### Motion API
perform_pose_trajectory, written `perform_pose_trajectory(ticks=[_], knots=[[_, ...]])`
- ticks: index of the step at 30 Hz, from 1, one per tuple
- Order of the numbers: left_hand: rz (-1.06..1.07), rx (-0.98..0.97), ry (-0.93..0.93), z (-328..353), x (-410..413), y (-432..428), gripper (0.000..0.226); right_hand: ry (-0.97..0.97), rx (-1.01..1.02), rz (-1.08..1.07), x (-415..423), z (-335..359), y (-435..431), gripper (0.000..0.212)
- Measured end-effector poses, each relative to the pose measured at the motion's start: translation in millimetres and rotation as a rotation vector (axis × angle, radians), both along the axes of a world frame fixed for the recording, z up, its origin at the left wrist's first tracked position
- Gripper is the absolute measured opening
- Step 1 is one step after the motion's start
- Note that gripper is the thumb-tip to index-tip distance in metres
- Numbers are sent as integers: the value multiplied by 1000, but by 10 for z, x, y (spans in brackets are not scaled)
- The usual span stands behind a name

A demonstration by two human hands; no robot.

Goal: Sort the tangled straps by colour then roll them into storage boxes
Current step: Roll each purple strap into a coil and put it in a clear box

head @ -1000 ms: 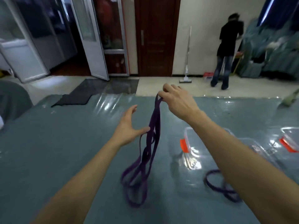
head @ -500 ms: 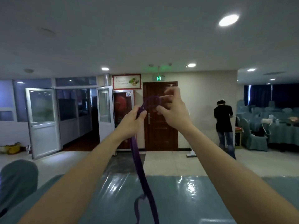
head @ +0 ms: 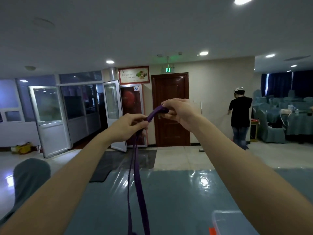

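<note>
Blue covered table (head: 169, 200) is seen low in view, with a storage box (head: 225, 221) at 5 o'clock. The purple strap (head: 138, 184) is held raised. Its top end is pinched by the right hand (head: 177, 111) and gripped at that hand's 8 o'clock by the left hand (head: 128, 128). The long axis hangs toward 6 o'clock. Rolling is judged to start from the top end.

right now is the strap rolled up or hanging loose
Hanging loose: the strap runs from the right hand to the left hand, then drops in long strands.
</note>
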State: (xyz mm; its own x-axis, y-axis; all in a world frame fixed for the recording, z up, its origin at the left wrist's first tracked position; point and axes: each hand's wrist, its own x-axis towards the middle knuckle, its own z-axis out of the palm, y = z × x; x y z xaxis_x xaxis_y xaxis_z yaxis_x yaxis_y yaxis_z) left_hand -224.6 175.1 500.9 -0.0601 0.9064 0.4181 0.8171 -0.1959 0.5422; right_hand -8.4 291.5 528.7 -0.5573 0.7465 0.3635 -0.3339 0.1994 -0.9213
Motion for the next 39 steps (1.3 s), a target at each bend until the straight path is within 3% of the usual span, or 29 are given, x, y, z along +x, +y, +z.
perform_pose_trajectory(ticks=[3, 7, 10, 12, 15, 19, 21, 22, 24, 26, 30, 35, 39], knots=[[-70, -59, -105, -293, 43, -28, 23, -34, -80, 14, -52, -188, -24, 5], [-152, -66, -309, -682, 152, 51, 24, -54, -257, 63, -61, -503, 16, 30], [-154, -84, -410, -1023, 206, 137, 19, -183, -354, 142, 102, -817, 144, 23], [-154, -122, -360, -1231, 253, 161, 19, -317, -422, 179, 271, -1030, 262, 24], [-128, -163, -120, -1416, 357, 198, 18, -460, -500, 225, 521, -1344, 370, 30], [-53, -168, 188, -1456, 592, 239, 28, -319, -583, 268, 711, -1764, 450, 36], [-39, -203, 373, -1471, 714, 269, 29, -383, -511, 278, 812, -2016, 473, 33], [-41, -242, 457, -1481, 776, 286, 29, -517, -371, 246, 873, -2133, 475, 30], [-26, -313, 578, -1528, 918, 323, 29, -866, 110, 87, 1003, -2336, 490, 29], [-3, -356, 643, -1611, 1058, 351, 26, -1006, 462, -45, 1102, -2472, 479, 40], [9, -419, 704, -1808, 1339, 365, 28, -846, 527, -16, 1196, -2688, 386, 49], [-42, -393, 652, -1982, 1657, 268, 29, -703, 424, 54, 1369, -2983, 257, 26], [-43, -337, 562, -2019, 1779, 211, 27, -605, 411, -31, 1494, -3135, 212, 28]])
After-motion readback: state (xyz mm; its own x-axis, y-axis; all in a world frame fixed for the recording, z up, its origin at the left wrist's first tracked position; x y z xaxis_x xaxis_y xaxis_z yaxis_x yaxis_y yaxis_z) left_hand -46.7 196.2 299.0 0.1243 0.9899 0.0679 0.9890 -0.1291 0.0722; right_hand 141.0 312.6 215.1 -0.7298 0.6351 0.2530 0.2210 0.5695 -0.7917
